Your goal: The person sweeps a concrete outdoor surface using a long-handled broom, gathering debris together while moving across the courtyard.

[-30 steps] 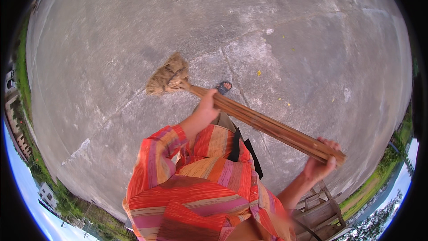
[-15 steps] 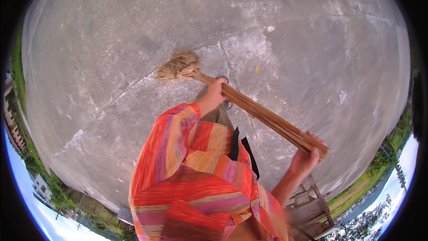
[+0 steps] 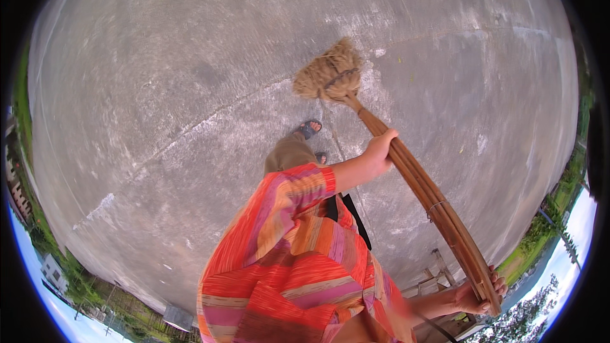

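A long-handled broom [image 3: 427, 194] slants across the view, from its tan straw head [image 3: 332, 73] at upper centre down to the handle's end at lower right. Its brown handle looks like several sticks bound together with a tie. My left hand [image 3: 380, 148] is wrapped round the handle a little below the head. Near the handle's far end my right hand [image 3: 478, 293] grips it, fingers curled over the edge. The straw is over the grey concrete ground [image 3: 210, 76]; whether it touches cannot be told for certain.
My sandalled foot [image 3: 309, 129] stands just below the straw head, the other partly hidden. A crack line runs across the concrete. Behind my right arm is a wooden frame [image 3: 438, 271]. Grass, buildings and trees ring the far edges.
The broom head has swung to the right and turned, and the handle is now steeper. Both hands moved right, the right one also lower. Yellow leaves near the head's path are no longer visible.
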`<act>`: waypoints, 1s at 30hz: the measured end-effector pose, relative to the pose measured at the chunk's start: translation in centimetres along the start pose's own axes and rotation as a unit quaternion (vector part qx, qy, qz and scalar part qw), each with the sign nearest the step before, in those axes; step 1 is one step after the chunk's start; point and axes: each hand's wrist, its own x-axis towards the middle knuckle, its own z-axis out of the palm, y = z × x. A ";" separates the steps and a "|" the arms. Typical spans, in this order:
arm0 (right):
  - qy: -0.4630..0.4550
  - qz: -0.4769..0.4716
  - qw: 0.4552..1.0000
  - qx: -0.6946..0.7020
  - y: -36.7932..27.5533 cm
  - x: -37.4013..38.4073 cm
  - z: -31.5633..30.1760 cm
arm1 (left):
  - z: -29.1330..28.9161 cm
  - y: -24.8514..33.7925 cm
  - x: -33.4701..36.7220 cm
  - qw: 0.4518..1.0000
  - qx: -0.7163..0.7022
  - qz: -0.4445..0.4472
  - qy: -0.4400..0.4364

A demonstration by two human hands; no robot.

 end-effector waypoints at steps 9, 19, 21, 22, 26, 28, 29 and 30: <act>-0.054 0.297 0.950 0.084 18.5 -3.7 12.7 | -21.9 17.3 -4.3 0.969 -0.011 0.148 0.199; -0.034 0.231 0.972 -0.032 16.2 -2.3 7.5 | -15.1 9.5 4.6 0.986 -0.054 0.028 0.154; 0.011 0.183 0.981 -0.062 12.8 -0.9 6.2 | -12.0 5.8 7.9 0.990 -0.052 0.036 0.126; 0.038 0.157 0.984 -0.076 11.3 -0.7 5.7 | -10.1 4.3 9.2 0.992 -0.055 0.016 0.115; 0.020 0.068 0.987 -0.147 7.1 -2.0 4.5 | -2.6 1.9 9.8 0.998 -0.006 -0.045 0.033; 0.001 0.011 0.989 -0.148 4.4 -2.3 3.1 | 0.0 1.0 9.2 0.997 0.024 -0.047 -0.053; 0.006 -0.011 0.990 -0.138 2.7 -2.1 2.5 | 1.1 0.2 8.4 0.995 0.036 -0.062 -0.070; 0.003 -0.030 0.993 -0.114 1.5 -1.4 1.5 | 2.8 0.3 5.5 0.998 0.028 -0.047 -0.044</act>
